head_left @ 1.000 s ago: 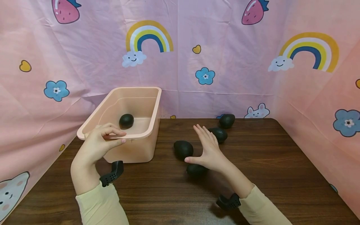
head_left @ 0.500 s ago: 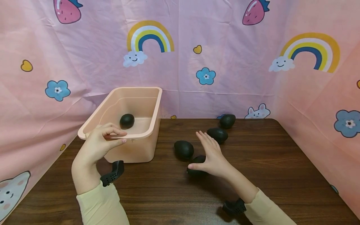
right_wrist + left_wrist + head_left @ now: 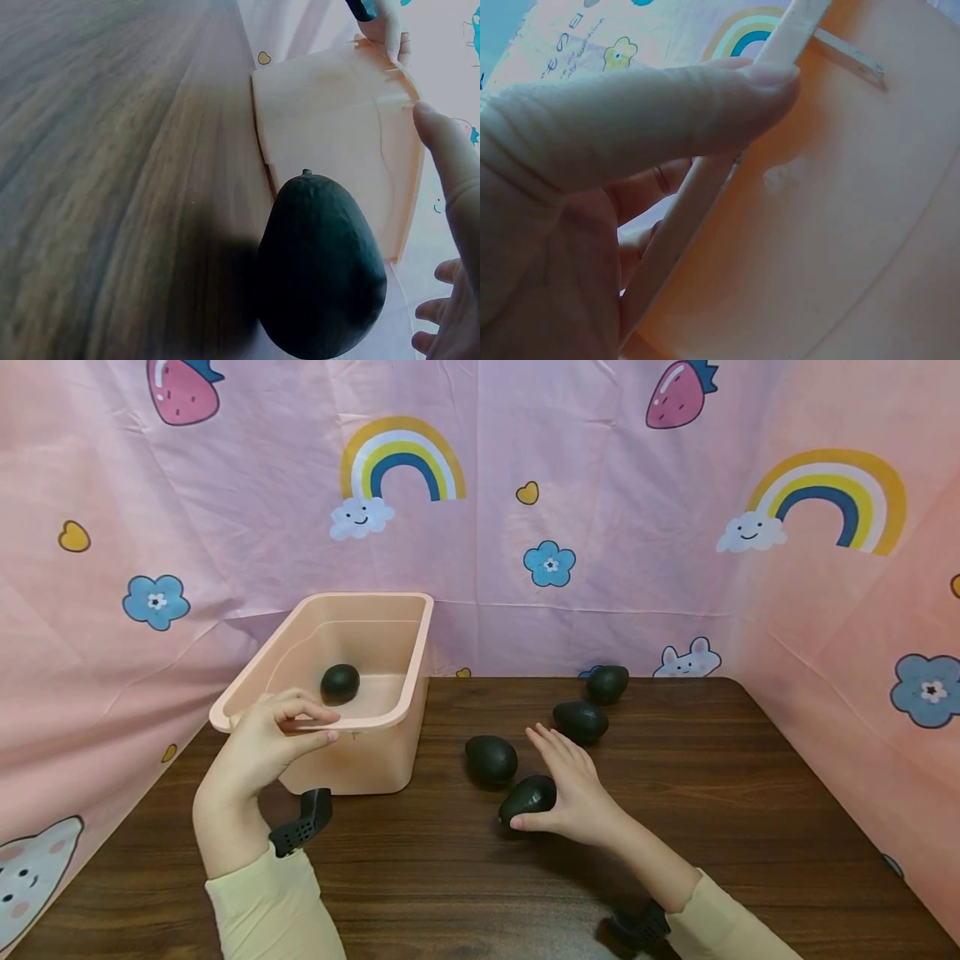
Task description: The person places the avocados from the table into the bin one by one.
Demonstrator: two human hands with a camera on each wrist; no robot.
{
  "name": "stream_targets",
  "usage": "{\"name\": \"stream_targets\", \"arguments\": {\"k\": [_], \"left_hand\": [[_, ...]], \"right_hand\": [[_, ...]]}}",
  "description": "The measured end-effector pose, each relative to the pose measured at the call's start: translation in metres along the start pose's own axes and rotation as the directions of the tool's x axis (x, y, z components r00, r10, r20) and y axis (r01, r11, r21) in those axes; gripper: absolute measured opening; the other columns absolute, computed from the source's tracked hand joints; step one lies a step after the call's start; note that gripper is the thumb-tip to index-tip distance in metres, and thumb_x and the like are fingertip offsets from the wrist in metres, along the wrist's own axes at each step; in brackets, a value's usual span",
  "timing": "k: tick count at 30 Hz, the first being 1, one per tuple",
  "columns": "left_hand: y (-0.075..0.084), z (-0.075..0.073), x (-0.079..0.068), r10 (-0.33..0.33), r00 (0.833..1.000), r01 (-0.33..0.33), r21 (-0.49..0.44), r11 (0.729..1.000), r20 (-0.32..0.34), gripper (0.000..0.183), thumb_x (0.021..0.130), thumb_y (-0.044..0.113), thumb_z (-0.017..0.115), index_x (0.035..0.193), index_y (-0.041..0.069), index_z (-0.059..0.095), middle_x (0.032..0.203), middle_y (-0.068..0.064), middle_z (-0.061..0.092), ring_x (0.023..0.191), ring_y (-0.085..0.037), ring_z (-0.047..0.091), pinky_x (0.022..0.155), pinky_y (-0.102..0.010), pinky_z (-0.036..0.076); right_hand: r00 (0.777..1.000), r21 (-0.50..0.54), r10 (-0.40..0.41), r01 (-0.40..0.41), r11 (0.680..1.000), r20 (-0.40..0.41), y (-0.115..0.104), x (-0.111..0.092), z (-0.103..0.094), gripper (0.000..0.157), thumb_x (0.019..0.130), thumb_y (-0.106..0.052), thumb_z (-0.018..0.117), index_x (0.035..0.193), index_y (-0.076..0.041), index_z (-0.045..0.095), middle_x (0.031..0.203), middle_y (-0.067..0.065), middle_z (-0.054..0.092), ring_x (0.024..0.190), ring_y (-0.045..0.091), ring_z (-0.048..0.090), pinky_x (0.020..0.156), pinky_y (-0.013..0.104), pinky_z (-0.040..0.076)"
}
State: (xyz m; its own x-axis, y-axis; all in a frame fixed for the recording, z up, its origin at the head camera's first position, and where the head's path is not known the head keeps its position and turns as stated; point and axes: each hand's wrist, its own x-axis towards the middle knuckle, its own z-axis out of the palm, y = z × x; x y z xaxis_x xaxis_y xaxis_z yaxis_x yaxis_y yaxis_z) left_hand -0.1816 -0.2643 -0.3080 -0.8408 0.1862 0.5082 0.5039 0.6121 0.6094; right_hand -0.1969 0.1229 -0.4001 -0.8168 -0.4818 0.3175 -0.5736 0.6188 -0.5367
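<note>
Pinching the near rim of the peach bin (image 3: 367, 768), the left hand (image 3: 255, 752) has its thumb outside and its fingers within. The left wrist view sees that thumb across the lip, plus lettering on the cloth (image 3: 664, 34) which the head view does not show. The right hand (image 3: 577, 793) is unclenched, fingers spread beside the nearest avocado (image 3: 531, 797), which lies on the desk (image 3: 420, 877). From the head, its thumb overlaps the fruit; the right wrist view reveals a gap between them, and the stem nub facing the bin. Only the head view shows one avocado (image 3: 340, 683) inside the bin, another avocado (image 3: 491, 762) just beside the nearest, and two farther avocados (image 3: 581, 722) (image 3: 607, 684) toward the cloth.
</note>
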Motion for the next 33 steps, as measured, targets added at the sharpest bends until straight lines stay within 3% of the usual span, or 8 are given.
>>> {"name": "stream_targets", "arguments": {"k": [9, 33], "left_hand": [[-0.001, 0.0, 0.0, -0.021, 1.0, 0.021, -0.011, 1.0, 0.002, 0.018, 0.08, 0.005, 0.078, 0.097, 0.002, 0.073, 0.092, -0.002, 0.063, 0.096, -0.009, 0.046, 0.07, -0.016, 0.044], [0.0, 0.0, -0.001, -0.022, 1.0, 0.022, -0.028, 0.999, 0.0, 0.018, 0.079, 0.005, 0.078, 0.097, 0.004, 0.073, 0.094, -0.003, 0.062, 0.097, -0.008, 0.047, 0.068, -0.016, 0.045]], "right_hand": [[0.999, 0.001, 0.023, -0.023, 1.0, 0.025, 0.006, -0.005, 0.002, 0.112, 0.067, -0.05, 0.084, 0.154, -0.024, 0.017, 0.158, 0.001, 0.013, 0.143, 0.027, 0.009, 0.106, 0.064, 0.006], [0.999, -0.035, 0.008, -0.007, 0.999, 0.046, 0.025, -0.009, 0.012, 0.107, 0.069, -0.054, 0.081, 0.152, -0.018, 0.025, 0.155, 0.005, 0.024, 0.139, 0.029, 0.021, 0.104, 0.062, 0.012]]}}
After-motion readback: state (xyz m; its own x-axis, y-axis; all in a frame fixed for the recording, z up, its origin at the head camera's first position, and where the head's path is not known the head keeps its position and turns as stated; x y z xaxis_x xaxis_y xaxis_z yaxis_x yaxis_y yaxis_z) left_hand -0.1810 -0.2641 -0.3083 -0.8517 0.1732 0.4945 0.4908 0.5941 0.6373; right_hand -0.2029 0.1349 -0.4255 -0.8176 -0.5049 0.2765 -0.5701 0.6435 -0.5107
